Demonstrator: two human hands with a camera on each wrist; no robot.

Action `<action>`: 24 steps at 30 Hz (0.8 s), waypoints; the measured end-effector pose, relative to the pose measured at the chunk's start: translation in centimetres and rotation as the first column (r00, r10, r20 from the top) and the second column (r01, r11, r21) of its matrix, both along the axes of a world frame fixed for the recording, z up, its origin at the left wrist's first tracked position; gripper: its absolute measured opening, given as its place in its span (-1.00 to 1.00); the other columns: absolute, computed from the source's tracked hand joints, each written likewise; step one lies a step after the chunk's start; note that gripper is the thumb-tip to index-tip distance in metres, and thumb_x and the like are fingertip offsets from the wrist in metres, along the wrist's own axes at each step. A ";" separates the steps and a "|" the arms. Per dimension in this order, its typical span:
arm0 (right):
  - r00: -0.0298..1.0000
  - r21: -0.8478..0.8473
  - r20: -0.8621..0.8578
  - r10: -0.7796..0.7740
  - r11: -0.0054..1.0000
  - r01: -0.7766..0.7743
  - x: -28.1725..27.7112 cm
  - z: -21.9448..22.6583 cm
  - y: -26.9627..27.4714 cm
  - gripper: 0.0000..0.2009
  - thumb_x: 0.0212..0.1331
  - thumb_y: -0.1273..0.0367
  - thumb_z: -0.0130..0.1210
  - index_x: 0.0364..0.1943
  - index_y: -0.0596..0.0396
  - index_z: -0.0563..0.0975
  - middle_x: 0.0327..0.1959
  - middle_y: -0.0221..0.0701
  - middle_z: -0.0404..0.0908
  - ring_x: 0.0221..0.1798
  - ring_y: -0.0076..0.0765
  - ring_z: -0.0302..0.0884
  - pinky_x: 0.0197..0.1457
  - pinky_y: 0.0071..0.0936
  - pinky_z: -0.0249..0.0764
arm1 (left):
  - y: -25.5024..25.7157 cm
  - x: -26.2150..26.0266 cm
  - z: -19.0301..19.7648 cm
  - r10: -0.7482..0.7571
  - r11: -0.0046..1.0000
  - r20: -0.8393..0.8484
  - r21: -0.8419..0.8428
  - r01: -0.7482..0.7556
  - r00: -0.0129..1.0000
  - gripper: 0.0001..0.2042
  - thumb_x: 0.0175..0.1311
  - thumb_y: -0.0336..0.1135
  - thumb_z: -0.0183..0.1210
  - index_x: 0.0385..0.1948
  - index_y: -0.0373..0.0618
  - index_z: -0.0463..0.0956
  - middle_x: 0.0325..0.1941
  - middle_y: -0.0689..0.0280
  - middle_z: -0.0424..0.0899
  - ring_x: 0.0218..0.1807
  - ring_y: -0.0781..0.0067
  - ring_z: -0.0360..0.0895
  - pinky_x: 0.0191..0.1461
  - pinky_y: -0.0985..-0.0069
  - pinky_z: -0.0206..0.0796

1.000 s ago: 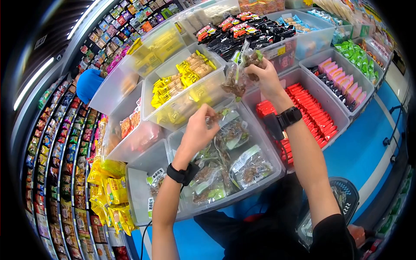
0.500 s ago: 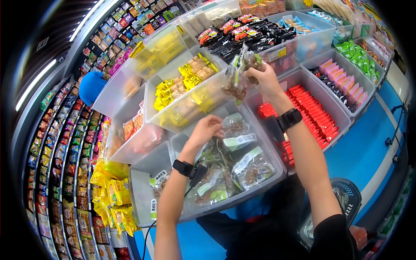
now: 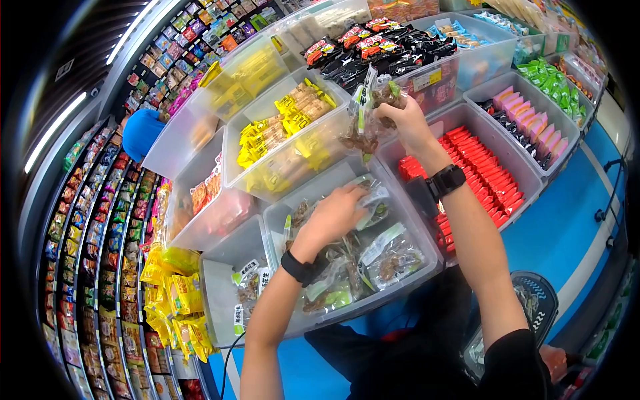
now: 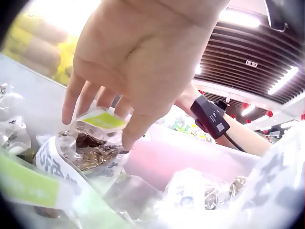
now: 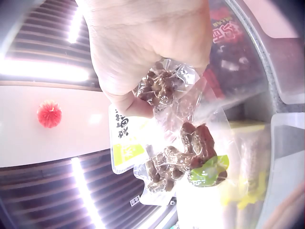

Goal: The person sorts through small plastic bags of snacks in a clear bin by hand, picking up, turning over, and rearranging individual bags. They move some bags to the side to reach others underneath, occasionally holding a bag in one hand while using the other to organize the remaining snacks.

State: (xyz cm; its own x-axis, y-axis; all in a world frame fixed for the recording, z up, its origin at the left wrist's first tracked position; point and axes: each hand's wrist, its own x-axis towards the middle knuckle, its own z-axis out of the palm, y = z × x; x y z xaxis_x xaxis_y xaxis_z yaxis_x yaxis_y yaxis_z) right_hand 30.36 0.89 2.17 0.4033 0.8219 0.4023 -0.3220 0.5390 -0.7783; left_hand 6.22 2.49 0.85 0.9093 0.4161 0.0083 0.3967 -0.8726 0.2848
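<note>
Over the middle front bin [image 3: 433, 263], my left hand [image 3: 337, 217] reaches down among clear snack packets [image 3: 393, 257] with brown lumps and green-and-white labels. In the left wrist view, its fingers [image 4: 71, 98] are fairly straight and spread, with one packet [image 4: 93, 148] between them and the thumb. My right hand [image 3: 408, 120] is raised over the bins, holding a bunch of similar clear packets [image 3: 362, 130]. Thumb and fingers pinch their upper part in the right wrist view, and the brown lumps [image 5: 195, 143] hang below.
A bin of yellow-wrapped snacks [image 3: 267, 137] stands behind, with black packets [image 3: 393, 57] farther back. Red packets [image 3: 470, 167] fill the bin on the right. Yellow bags [image 3: 180, 297] hang at the left corner. A person in blue [image 3: 142, 133] is beyond the bins.
My left hand first draws back from the packets, then moves forward and right, down over them again. The right hand stays nearly still with its bunch.
</note>
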 end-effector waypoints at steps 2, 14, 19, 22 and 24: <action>1.000 0.022 -0.008 -0.008 1.000 0.008 0.0 -0.1 0.1 -0.82 0.08 0.54 0.19 -0.20 0.14 0.53 -0.39 -0.55 0.57 -0.45 -0.68 0.45 -0.37 -0.63 0.35 | 1.1 -0.3 -1.3 0.029 0.998 0.024 -0.060 -0.027 0.999 -0.65 0.29 -0.30 0.20 0.07 -0.24 0.51 0.20 0.01 0.54 0.21 -0.11 0.47 0.30 0.20 0.31; 1.000 0.010 0.014 0.008 1.000 -0.008 -0.2 -0.1 0.1 -0.77 0.08 0.56 0.18 -0.13 0.12 0.55 -0.34 -0.57 0.59 -0.41 -0.69 0.45 -0.34 -0.63 0.35 | 2.0 -1.2 -1.5 0.163 0.987 -0.165 0.041 -0.158 0.973 -0.63 0.45 -0.20 0.00 0.08 -0.31 0.48 0.21 -0.12 0.51 0.15 -0.19 0.48 0.20 0.07 0.36; 1.000 0.007 0.014 0.021 1.000 -0.021 -0.2 -0.3 0.2 -0.76 0.08 0.56 0.19 -0.13 0.13 0.55 -0.33 -0.57 0.59 -0.40 -0.69 0.44 -0.34 -0.63 0.35 | 0.0 -0.6 -0.7 0.097 0.994 -0.291 0.084 -0.075 0.952 -0.36 0.47 0.04 0.00 0.35 -0.37 0.25 0.48 -0.05 0.22 0.41 -0.10 0.28 0.44 0.17 0.19; 1.000 0.022 0.021 0.018 1.000 -0.018 -0.2 -0.3 0.2 -0.76 0.07 0.55 0.19 -0.13 0.13 0.55 -0.33 -0.57 0.60 -0.39 -0.69 0.45 -0.32 -0.63 0.35 | 0.3 -0.8 -1.2 0.088 0.994 -0.213 0.088 -0.070 0.973 -0.35 0.45 0.08 0.01 0.31 -0.36 0.31 0.45 -0.04 0.28 0.37 -0.08 0.33 0.43 0.17 0.20; 1.000 0.024 0.023 0.003 1.000 -0.003 -0.4 -0.1 0.2 -0.75 0.07 0.55 0.20 -0.13 0.13 0.56 -0.32 -0.56 0.60 -0.39 -0.68 0.45 -0.31 -0.63 0.35 | 0.6 -0.8 -1.1 0.081 0.991 -0.198 0.120 -0.058 0.977 -0.37 0.43 0.08 0.04 0.29 -0.34 0.34 0.42 -0.01 0.32 0.34 -0.07 0.36 0.41 0.18 0.22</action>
